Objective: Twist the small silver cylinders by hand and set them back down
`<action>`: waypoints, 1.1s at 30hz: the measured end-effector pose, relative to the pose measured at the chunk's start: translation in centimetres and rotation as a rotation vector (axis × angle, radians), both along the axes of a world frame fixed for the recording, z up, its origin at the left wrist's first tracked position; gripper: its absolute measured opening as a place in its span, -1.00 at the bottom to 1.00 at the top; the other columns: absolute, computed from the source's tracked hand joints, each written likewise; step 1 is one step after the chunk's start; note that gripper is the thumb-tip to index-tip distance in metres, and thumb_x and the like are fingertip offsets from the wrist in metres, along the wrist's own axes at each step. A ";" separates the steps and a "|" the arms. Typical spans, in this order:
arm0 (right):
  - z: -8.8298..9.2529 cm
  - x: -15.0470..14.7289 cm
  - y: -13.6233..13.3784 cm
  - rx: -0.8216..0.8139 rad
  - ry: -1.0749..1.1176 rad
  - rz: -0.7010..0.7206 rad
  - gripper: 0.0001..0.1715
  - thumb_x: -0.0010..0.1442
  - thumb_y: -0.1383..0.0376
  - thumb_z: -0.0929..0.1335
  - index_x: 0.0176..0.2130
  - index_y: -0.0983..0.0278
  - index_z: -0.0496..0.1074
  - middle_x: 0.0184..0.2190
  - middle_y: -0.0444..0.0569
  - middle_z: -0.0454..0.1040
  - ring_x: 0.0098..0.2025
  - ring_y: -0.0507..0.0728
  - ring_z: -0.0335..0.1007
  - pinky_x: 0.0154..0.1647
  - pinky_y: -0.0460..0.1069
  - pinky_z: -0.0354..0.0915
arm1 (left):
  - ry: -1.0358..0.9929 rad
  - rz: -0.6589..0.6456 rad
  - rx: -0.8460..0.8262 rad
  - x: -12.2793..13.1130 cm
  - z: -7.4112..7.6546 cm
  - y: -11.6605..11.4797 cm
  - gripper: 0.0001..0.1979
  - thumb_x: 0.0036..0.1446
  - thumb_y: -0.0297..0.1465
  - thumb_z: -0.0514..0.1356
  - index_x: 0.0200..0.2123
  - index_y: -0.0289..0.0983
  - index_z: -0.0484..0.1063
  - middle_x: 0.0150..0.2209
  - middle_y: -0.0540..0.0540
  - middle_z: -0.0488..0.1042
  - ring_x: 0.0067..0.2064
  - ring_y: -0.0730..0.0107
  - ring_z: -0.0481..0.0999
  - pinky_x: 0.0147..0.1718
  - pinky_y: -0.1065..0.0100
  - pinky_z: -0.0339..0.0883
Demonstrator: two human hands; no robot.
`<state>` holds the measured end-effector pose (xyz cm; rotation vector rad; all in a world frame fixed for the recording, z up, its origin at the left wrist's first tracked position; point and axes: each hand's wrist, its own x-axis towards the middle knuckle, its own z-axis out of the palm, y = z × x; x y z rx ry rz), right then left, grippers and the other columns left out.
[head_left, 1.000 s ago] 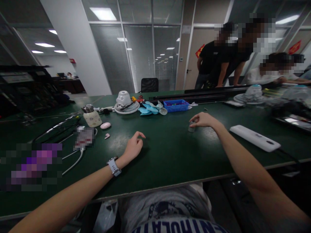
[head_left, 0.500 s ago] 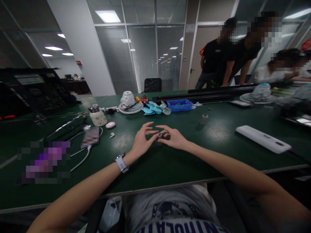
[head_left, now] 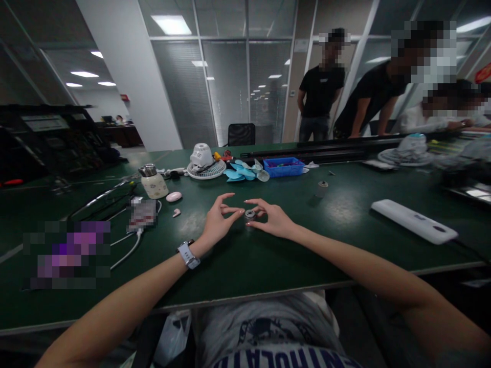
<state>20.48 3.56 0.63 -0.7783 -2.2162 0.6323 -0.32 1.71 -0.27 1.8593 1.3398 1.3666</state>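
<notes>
Both my hands meet over the middle of the green table [head_left: 268, 255]. My right hand [head_left: 270, 219] pinches a small round metal part [head_left: 250, 214] between thumb and fingers. My left hand [head_left: 217, 221], with a white watch on its wrist, has its index finger and thumb stretched toward the same part, touching or almost touching it; its other fingers are spread. A second small grey cylinder [head_left: 321, 188] stands alone on the table farther right.
A white power strip [head_left: 414, 221] lies at the right. At the back are a white fan grille and motor [head_left: 205, 163], blue fan blades [head_left: 241, 173], a blue tray [head_left: 286, 166], a small jar [head_left: 153, 183] and cables [head_left: 123, 240]. Several people stand or sit beyond the table.
My right hand left the grey cylinder at the right and came to the table's middle. Both hands now close around the small round part.
</notes>
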 end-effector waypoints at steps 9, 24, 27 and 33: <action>-0.2 -0.1 0.0 0.096 -0.044 -0.002 -0.40 0.11 0.20 0.43 0.13 0.14 0.33 -0.03 -0.05 0.51 -0.13 0.11 0.51 -0.07 0.03 0.40 | 0.204 -0.061 -0.071 -1.1 -1.7 0.1 -0.37 0.09 -0.23 0.25 0.21 -0.19 0.17 -0.15 -0.14 0.62 0.02 0.17 0.51 0.03 0.11 0.27; 5.4 12.7 5.2 0.006 -0.686 -0.556 -0.53 -0.07 0.04 0.48 -0.14 0.13 0.56 -0.29 -0.11 0.57 -0.23 0.14 0.49 -0.29 -0.05 0.33 | 0.109 0.085 -0.148 -1.0 -1.0 -0.4 -0.73 0.22 -0.30 0.07 -0.04 -0.25 0.30 -0.14 -0.17 0.57 -0.12 0.23 0.53 -0.15 0.19 0.33; 6.0 16.2 6.5 -0.081 -0.792 -0.718 -0.49 -0.12 0.03 0.51 -0.13 0.10 0.56 -0.21 -0.10 0.57 -0.17 0.17 0.48 -0.24 -0.02 0.31 | 0.111 0.083 -0.141 -1.1 -1.1 -0.3 -0.74 0.21 -0.30 0.07 -0.05 -0.25 0.30 -0.14 -0.17 0.56 -0.12 0.22 0.53 -0.15 0.19 0.33; 6.3 20.4 7.1 -0.189 -0.860 -0.965 -0.45 -0.04 0.01 0.48 -0.05 0.11 0.54 0.00 0.10 0.48 0.00 0.29 0.39 -0.11 0.11 0.24 | 0.085 0.082 -0.124 -1.1 -1.3 0.0 -0.75 0.18 -0.32 0.08 -0.08 -0.25 0.29 -0.17 -0.17 0.56 -0.12 0.21 0.54 -0.15 0.18 0.34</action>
